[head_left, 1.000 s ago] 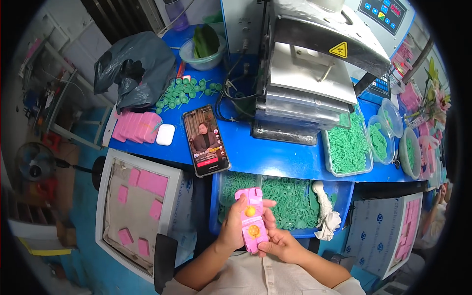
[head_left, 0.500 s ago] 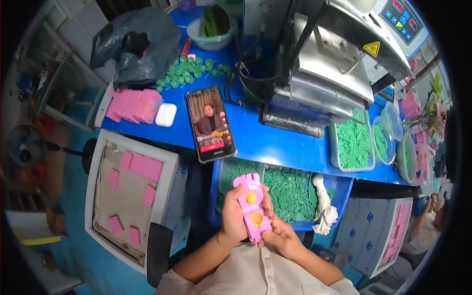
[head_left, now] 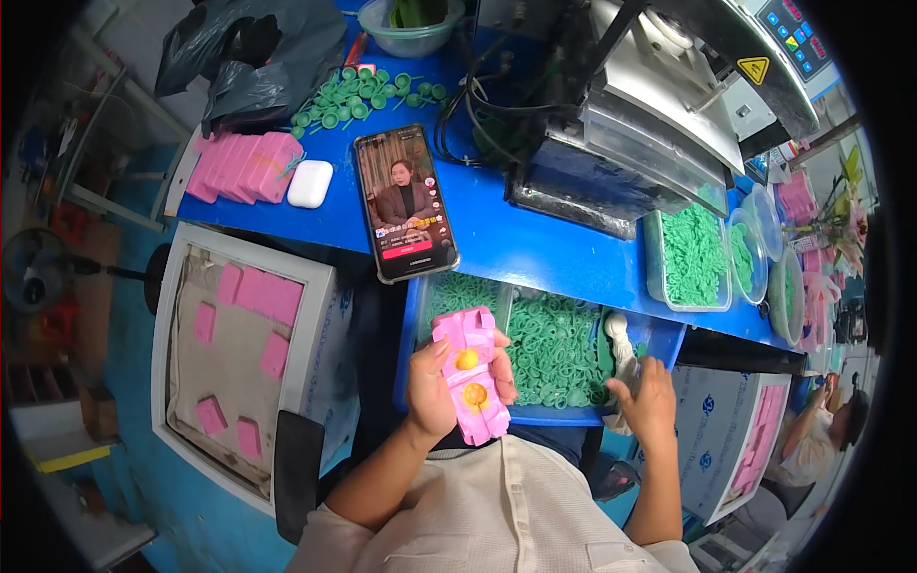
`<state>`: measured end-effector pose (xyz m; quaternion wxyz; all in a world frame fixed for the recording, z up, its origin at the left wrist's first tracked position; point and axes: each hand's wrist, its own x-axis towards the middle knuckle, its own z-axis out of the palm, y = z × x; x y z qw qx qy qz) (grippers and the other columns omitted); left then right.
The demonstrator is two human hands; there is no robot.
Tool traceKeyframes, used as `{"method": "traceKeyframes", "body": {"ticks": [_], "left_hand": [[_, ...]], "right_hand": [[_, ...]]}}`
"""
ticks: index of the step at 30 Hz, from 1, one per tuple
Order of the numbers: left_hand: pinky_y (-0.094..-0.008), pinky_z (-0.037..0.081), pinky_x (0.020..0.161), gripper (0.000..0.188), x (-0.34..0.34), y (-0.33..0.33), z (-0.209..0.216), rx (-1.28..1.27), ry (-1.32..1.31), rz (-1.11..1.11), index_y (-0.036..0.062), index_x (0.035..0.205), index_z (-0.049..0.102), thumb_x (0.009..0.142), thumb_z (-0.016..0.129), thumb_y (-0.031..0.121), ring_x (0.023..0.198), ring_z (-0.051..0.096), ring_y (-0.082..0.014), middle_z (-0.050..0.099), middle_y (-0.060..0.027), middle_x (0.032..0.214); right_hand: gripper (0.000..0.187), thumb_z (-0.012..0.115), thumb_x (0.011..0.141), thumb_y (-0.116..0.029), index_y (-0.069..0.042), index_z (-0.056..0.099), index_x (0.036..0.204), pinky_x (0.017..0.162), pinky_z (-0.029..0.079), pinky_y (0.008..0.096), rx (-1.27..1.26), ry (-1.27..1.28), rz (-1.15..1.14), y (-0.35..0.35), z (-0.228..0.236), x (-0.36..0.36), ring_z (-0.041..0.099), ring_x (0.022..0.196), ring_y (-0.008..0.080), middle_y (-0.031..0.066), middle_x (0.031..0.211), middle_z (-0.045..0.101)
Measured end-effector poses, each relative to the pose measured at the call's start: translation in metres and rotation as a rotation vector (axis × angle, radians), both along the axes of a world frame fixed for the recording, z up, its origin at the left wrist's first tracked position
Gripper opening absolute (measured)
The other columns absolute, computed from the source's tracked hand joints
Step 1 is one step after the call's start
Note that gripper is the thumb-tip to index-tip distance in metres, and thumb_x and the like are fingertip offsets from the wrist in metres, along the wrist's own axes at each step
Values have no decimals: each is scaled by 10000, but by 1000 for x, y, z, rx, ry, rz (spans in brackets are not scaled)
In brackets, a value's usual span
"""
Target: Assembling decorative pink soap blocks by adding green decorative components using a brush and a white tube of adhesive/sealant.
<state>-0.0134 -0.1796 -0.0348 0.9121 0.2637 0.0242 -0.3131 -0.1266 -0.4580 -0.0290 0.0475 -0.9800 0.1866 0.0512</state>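
The left hand [head_left: 432, 390] has its grip closed around a pink mould [head_left: 469, 379], thumb against the left side and fingers curled round the right side. It holds the mould in front of the wearer's body, off the front edge of the blue table [head_left: 516, 253] and left of the middle of the near edge of a blue tray [head_left: 564, 417] full of green pieces [head_left: 554, 353]. Toward the tray's right edge, the right hand [head_left: 652, 406] has its grip fairly wide, thumb standing away from the bent fingers, beside a twisted white cloth [head_left: 619, 339]; whether it touches the cloth I cannot tell. Half a second ago the left hand already held the mould, while the right hand was at the mould's lower end; now the right hand is well apart from it, near the cloth. The mould lies open, longer than it is wide and tilted slightly, its lower end toward the right. A rounded yellow dome shows in the upper part, a round hollow marked with yellow in the lower part, and a seam crosses between them. Small notches break the outline at the ends.
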Motion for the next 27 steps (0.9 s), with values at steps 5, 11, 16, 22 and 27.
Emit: {"method": "traceKeyframes", "body": {"ticks": [5,11,16,22,27], "left_hand": [[-447,534,614,666,5,2,-3,-28,13,7,-53,1074,540,822,400,548,654,633,-351,606,-254,770],[-425,526,603,653,6,5,6,97,-37,63,-43,1052,550,821,389,546,642,628,-335,609,-242,758],[-392,522,583,633,8,2,7,343,-159,172,-42,1037,564,827,376,525,633,630,-296,620,-222,744],[-375,529,593,621,7,-8,13,468,-212,189,-59,1045,570,845,355,488,630,631,-287,633,-206,758],[-385,539,616,629,9,-9,9,529,-325,202,-69,1047,568,837,366,488,642,636,-296,639,-207,782]], "right_hand": [[588,779,691,-356,41,525,1042,771,435,440,-76,-21,-35,-2,-27,-13,516,897,369,180,925,559],[475,773,644,-191,36,568,1008,768,427,460,-32,-34,-106,-19,-33,-13,510,906,354,167,900,562],[386,696,645,-89,16,557,989,748,468,373,418,-214,-110,10,39,-2,568,815,325,156,881,576],[468,716,683,-129,49,519,1068,702,511,296,969,-953,16,70,80,-7,620,813,187,128,895,632],[573,744,733,-268,7,492,1168,694,509,358,809,-332,512,77,68,11,618,826,250,195,952,609]]}}
